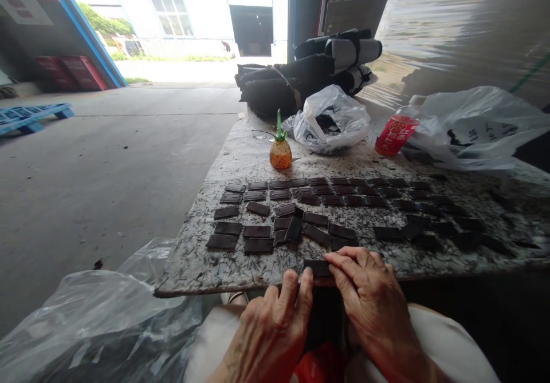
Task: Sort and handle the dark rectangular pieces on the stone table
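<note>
At the table's near edge lies a small black rectangular piece (317, 267), flat and dark. My right hand (374, 300) pinches its right end between thumb and fingertips. On the other end press the closed fingers of my left hand (272, 328), with one tip touching the piece's left corner. Beyond my hands, rows of similar dark rectangular pieces (258, 231) lie flat on the tabletop. One black piece (294, 225) rests tilted across others near the middle. Their exact material I cannot make out.
The worn table (193, 263) is littered with black shreds. A green-nozzled bottle of orange liquid (281, 157), a plastic bag (333, 125), a red-labelled bottle (396, 134) and black rolls (292, 79) stand farther back. Clear plastic sheeting (107, 308) lies at the left.
</note>
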Demonstrator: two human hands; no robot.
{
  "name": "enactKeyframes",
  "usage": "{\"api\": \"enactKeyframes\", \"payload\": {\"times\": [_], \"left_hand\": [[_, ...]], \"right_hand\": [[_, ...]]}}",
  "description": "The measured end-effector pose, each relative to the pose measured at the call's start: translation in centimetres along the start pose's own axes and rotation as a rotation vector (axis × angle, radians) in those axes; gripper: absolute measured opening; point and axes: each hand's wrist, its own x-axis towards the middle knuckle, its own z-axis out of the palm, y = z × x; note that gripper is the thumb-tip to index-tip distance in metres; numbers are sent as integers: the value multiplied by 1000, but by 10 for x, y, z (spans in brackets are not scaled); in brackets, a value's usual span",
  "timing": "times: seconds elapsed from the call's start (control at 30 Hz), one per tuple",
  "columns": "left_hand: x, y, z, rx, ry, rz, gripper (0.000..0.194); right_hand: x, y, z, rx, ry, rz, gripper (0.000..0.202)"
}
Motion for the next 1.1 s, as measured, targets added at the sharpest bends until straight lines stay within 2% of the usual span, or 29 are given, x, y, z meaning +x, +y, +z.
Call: {"api": "enactKeyframes", "payload": {"times": [0.2, 0.33, 0.6, 0.8, 1.1], "left_hand": [[2, 3, -2, -4, 6, -54, 65], [6, 3, -6, -9, -4, -59, 65], [3, 2, -1, -8, -16, -45, 66], [5, 3, -5, 4, -19, -55, 63], [5, 5, -2, 55, 19, -58, 62]], "right_hand": [[-1, 3, 2, -2, -17, 32, 18], [-1, 5, 3, 6, -30, 43, 25], [0, 7, 6, 42, -39, 69, 21], [1, 5, 4, 55, -52, 110, 26], [5, 8, -4, 87, -75, 85, 14]]}}
